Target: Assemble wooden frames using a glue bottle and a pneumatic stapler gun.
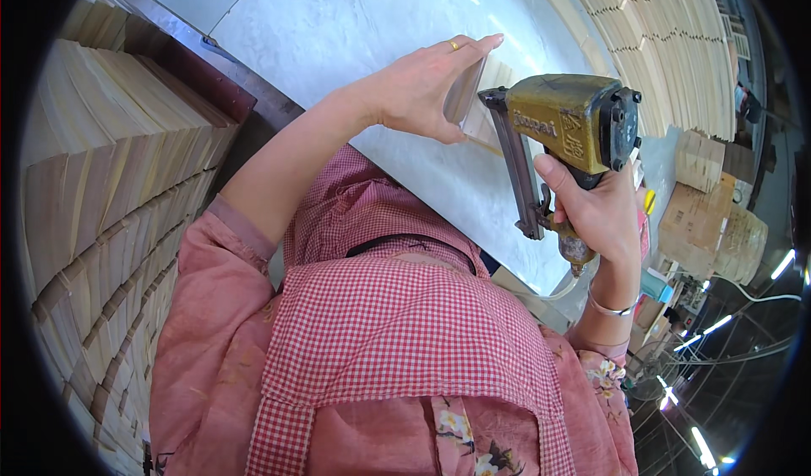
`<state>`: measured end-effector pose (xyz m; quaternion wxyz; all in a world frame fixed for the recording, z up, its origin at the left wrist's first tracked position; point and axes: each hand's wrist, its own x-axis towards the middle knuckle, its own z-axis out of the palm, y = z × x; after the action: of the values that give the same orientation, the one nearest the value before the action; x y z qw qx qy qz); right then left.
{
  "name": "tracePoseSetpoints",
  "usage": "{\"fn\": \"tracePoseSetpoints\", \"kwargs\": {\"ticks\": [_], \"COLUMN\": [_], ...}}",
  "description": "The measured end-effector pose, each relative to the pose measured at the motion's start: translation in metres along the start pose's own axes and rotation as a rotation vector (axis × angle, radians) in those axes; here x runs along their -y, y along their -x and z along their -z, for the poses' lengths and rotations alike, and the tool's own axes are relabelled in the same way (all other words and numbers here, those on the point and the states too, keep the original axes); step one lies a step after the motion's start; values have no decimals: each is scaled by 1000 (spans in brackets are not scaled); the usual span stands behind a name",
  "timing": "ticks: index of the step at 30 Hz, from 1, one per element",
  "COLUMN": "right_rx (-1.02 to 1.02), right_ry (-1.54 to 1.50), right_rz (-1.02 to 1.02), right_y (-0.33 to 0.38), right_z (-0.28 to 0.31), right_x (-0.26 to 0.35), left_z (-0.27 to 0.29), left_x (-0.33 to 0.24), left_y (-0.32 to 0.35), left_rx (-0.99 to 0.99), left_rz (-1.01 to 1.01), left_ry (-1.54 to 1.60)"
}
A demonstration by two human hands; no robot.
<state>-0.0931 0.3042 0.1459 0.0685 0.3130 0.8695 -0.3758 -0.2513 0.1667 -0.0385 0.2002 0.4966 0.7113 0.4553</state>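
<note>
1. Left hand (422, 87): raised over the pale worktop (338, 28), fingers straight and closed together. The fingers and thumb clasp a small stack of thin wooden pieces (477, 104), held on edge. A ring sits on one finger.

2. Wooden pieces: located at upper centre of the view, between the left palm and the nose of the tool. The visible long edge runs from upper right to lower left, steeply tilted. The flat faces are turned toward the palm on one side and toward the tool on the other. How many pieces make up the stack cannot be told.

3. Right hand (596, 214): wrapped tightly round the grip of a pneumatic nail gun (566, 125). One finger lies at the front of the grip, by the trigger area; whether it presses cannot be told. A bracelet circles the wrist.

4. Nail gun: yellow-brown body, worn, with a dark end cap facing right. The body's long axis lies roughly level, nose pointing left toward the wooden pieces. The nose touches or sits just beside the stack. The dark magazine (517, 176) runs down from the nose, slanting slightly right. A light hose (553, 292) leaves the bottom of the grip.

5. Surroundings: tall stacks of thin wood strips (110, 163) stand to the person's left. More such stacks (667, 45) line the far right edge of the worktop. Cardboard boxes (705, 214) stand beyond the right hand. The person wears a red-checked apron (397, 324) over a pink top.
</note>
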Motion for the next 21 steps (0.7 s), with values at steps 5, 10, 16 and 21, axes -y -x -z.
{"fn": "tracePoseSetpoints", "kwargs": {"ticks": [5,10,16,21], "right_rx": [34,55,8,-3], "right_ry": [14,15,-7,27], "right_rz": [-63,-104,-40,-42], "right_y": [-4,-7,-20,-39], "right_z": [4,9,21,28], "right_x": [8,11,2,-2], "left_z": [0,-5,0,0], "left_x": [-1,8,-8,-25], "left_y": [1,10,8,-1], "left_rx": [-7,-62,-144,-155], "left_rz": [-1,-19,214,493], "left_ry": [12,45,217,322]}}
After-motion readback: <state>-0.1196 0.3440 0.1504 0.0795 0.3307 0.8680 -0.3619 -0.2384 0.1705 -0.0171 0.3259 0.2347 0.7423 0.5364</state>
